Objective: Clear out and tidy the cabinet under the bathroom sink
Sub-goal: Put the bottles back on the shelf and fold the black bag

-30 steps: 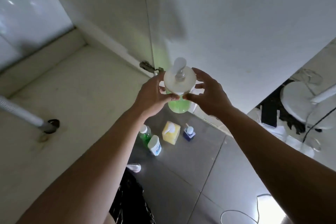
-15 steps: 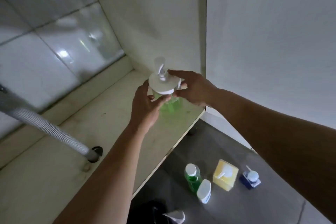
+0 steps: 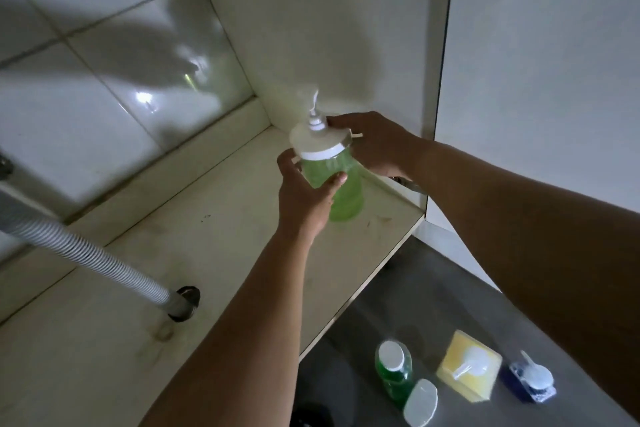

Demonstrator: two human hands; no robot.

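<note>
Green soap bottle (image 3: 341, 184) w/ white pump top sits upright at the far right corner of the cabinet floor (image 3: 214, 239), close to the side wall; can't tell for sure if its base is touching down, since the left hand covers part of it. Left hand (image 3: 304, 194) wraps the bottle's body, thumb across the green front. Right hand (image 3: 375, 146) curls round the back of the white cap, fingers hidden behind it. Pump nozzle is blurred against the pale wall.

Grey ribbed drain hose (image 3: 86, 253) runs down into a hole in the cabinet floor at left, its top cut off by the frame edge. On the dark floor tiles outside: small green bottle (image 3: 394, 374), a white oval bottle (image 3: 420, 402) touching it, yellow pump bottle (image 3: 469, 366), blue pump bottle (image 3: 531, 381); labels unreadable.

Vs 0.5 s ago: bottle + both hands have gone further back and right, deeper into the corner; the door hinge at top is out of view now.
</note>
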